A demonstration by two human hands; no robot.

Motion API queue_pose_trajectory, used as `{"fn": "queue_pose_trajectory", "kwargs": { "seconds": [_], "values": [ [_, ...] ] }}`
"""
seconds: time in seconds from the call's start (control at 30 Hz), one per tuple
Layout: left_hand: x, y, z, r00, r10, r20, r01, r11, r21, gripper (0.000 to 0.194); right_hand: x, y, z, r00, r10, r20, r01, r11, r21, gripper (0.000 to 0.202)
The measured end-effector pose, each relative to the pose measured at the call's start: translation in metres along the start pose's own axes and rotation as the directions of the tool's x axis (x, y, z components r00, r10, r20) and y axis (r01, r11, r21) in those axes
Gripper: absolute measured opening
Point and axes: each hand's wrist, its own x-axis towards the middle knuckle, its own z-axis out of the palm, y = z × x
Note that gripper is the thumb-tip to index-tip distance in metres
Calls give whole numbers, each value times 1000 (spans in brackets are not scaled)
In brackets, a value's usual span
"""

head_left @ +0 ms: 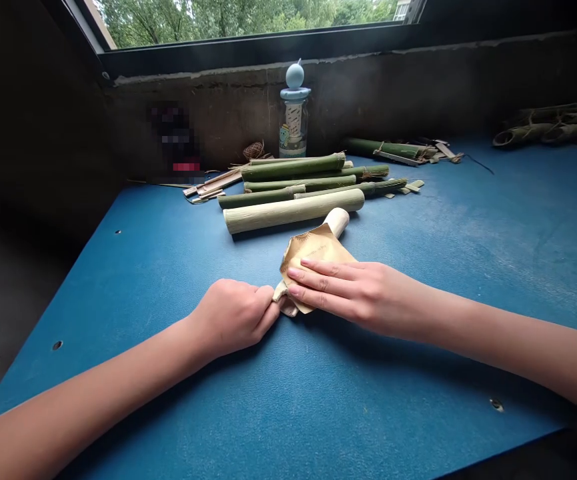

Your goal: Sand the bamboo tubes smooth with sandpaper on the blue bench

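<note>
A pale, peeled bamboo tube (pixel 337 221) lies on the blue table, its far end showing beyond a sheet of sandpaper. At its near end a short curved piece (pixel 281 291) sticks out, and my left hand (pixel 235 312) is closed around it in a fist. The tan sandpaper (pixel 318 245) is bent over the middle of the tube. On top of it, my right hand (pixel 358 290) presses with its fingers stretched and close together. Most of the tube is hidden beneath the sheet and that hand.
Behind the hands lies a longer peeled bamboo tube (pixel 293 211), with several green bamboo stalks (pixel 298 167) past it. A blue-lidded bottle (pixel 295 113) stands by the wall. Split strips (pixel 213 185) and more bamboo (pixel 528 133) lie along the back. The table (pixel 288 413) has small holes.
</note>
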Motion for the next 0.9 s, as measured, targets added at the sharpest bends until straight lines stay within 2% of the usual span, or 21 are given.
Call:
{"fn": "queue_pose_trajectory", "kwargs": {
  "seconds": [0.13, 0.2, 0.43, 0.5, 0.57, 0.67, 0.73, 0.83, 0.9],
  "values": [
    [1, 2, 2, 1000, 10, -9, -10, 1000, -15, 42, 17, -2, 4, 994, -71, -79, 74, 997, 25, 41],
    [1, 3, 2, 1000, -8, 0, 8, 1000, -25, 43, 19, -3, 7, 993, -70, -94, 72, 997, 16, 40],
    [-1, 2, -2, 989, -89, 115, 95, 995, -45, 44, -1, -4, -1, 999, -9, -34, 9, 1000, -18, 42],
    [-1, 2, -3, 983, -110, 149, 119, 992, -52, 44, -8, 7, -4, 1000, -5, -1, 5, 1000, 20, 44],
    [-1, 2, -3, 975, -130, 178, 143, 988, -61, 44, -17, 29, -4, 1000, 17, 25, -19, 997, 68, 51],
    [-2, 3, -4, 964, -166, 206, 182, 981, -61, 46, -31, 71, 6, 984, 175, 19, -176, 979, 104, 60],
    [-2, 6, -5, 959, -197, 205, 211, 976, -46, 47, -37, 90, 15, 959, 284, -26, -277, 949, 152, 55],
    [-1, 11, -9, 956, -230, 181, 239, 971, -30, 41, -36, 97, 27, 923, 373, -92, -346, 911, 226, 40],
    [1, 13, -12, 962, -222, 161, 233, 971, -52, 32, -31, 96, 32, 904, 411, -116, -374, 893, 250, 44]
  ]
}}
